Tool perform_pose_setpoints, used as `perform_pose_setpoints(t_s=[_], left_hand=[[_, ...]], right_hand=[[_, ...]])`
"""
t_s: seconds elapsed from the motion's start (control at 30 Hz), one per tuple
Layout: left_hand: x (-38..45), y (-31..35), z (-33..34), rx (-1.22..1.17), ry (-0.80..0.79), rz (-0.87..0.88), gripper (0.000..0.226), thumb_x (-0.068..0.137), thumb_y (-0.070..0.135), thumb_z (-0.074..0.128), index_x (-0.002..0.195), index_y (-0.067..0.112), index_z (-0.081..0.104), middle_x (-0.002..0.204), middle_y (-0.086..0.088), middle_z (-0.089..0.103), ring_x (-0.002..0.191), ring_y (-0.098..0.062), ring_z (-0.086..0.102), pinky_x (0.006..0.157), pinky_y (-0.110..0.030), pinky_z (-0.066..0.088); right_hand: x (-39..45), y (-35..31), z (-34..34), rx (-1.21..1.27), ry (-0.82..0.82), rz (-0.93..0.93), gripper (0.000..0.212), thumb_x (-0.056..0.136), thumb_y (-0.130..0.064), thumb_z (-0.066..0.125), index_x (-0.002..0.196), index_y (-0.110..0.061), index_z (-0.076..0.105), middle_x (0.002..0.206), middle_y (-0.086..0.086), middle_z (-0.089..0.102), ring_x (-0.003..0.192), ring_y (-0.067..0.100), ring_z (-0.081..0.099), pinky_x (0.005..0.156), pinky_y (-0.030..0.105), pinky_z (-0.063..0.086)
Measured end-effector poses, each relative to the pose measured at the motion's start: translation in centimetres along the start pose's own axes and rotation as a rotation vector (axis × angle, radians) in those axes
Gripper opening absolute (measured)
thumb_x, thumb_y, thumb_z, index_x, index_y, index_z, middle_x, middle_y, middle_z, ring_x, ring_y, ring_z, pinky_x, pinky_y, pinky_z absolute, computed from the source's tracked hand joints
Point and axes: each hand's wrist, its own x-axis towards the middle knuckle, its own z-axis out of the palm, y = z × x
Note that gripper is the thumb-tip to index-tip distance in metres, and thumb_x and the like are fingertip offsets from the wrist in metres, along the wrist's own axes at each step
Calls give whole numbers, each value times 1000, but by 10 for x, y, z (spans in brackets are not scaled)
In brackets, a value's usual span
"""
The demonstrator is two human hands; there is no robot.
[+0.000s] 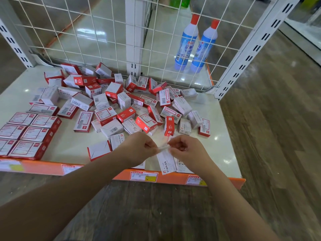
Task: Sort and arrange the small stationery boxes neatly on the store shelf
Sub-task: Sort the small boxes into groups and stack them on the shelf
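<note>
Several small red-and-white stationery boxes (111, 100) lie scattered over the white shelf (224, 145). A neat block of flat red-edged boxes (26, 134) sits at the left front. My left hand (139, 148) and my right hand (189, 150) meet near the shelf's front edge. Both pinch the upper end of a white box marked STAPLES (165, 161) between them. A second white staples box (182, 166) lies just right of it, partly hidden under my right hand. A red-edged box (99, 150) lies to the left of my left hand.
A white wire grid (107, 32) closes the back of the shelf between slotted uprights (250, 54). Two blue-and-white bottles with red caps (196, 46) stand behind the grid. An orange price strip (166, 178) runs along the front edge. Wooden floor lies to the right.
</note>
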Motion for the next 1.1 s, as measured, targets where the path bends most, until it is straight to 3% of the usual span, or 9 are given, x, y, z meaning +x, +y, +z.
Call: perform_pose_setpoints(t_s=[0.1, 0.23, 0.37, 0.47, 0.6, 0.73, 0.8, 0.9, 1.1], left_hand=[[1, -1, 0, -47, 11, -56, 19, 90, 30, 57, 87, 13, 64, 89, -4, 64, 84, -19, 61, 75, -31, 51], [1, -5, 4, -70, -61, -94, 28, 94, 25, 52, 112, 7, 62, 112, -6, 63, 95, -16, 58, 84, -26, 45], [1, -1, 3, -186, -115, -119, 30, 93, 19, 54, 120, 8, 60, 119, -6, 60, 82, -11, 58, 84, -26, 50], [-1, 3, 2, -290, -111, -143, 31, 92, 18, 55, 123, 11, 56, 117, -3, 57, 78, -13, 59, 74, -22, 52], [-1, 7, -3, -450, -77, -193, 21, 93, 15, 54, 113, 13, 61, 96, 1, 60, 69, -10, 61, 59, -14, 52], [-2, 6, -3, -519, -84, -242, 24, 91, 13, 57, 115, 9, 61, 93, -2, 62, 74, -13, 64, 64, -19, 56], [-3, 5, -1, -504, -97, -240, 28, 91, 13, 57, 118, 6, 60, 94, -5, 64, 73, -14, 64, 59, -17, 55], [-4, 5, 1, -518, -109, -246, 30, 91, 11, 57, 120, 4, 58, 98, -9, 65, 77, -17, 64, 64, -21, 55], [-2, 6, -3, -603, -64, -264, 31, 91, 10, 57, 122, 12, 57, 100, -6, 63, 82, -18, 64, 72, -24, 56]], right_hand=[[0, -1, -5, 172, 81, 55, 7, 86, -13, 62, 89, -19, 60, 81, -5, 62, 73, 8, 59, 61, 12, 47], [2, -1, -10, 525, 302, 172, 7, 83, -7, 63, 88, -10, 59, 89, 9, 65, 78, 17, 61, 66, 22, 50], [3, -4, -8, 784, 342, 264, 20, 84, -7, 61, 103, -10, 54, 101, 12, 64, 85, 20, 64, 76, 27, 53], [-1, -3, -2, 753, 275, 265, 22, 88, -13, 58, 108, -22, 55, 105, 9, 67, 91, 20, 67, 84, 33, 55], [-6, -2, 2, 669, 192, 275, 25, 92, -14, 53, 111, -30, 57, 107, 4, 66, 85, 20, 67, 71, 25, 55], [-8, 1, 6, 824, 209, 379, 21, 93, -10, 52, 99, -25, 64, 105, 2, 66, 86, 20, 64, 78, 30, 55], [-8, 1, 7, 882, 221, 406, 22, 93, -7, 52, 90, -25, 63, 100, 5, 67, 86, 18, 64, 76, 27, 55], [-9, 2, 9, 916, 218, 403, 18, 92, -6, 53, 97, -22, 59, 96, 8, 69, 84, 18, 65, 72, 25, 55], [-6, 3, 11, 775, 163, 333, 31, 89, -6, 58, 103, -34, 55, 103, 2, 64, 93, 21, 61, 66, 20, 55]])
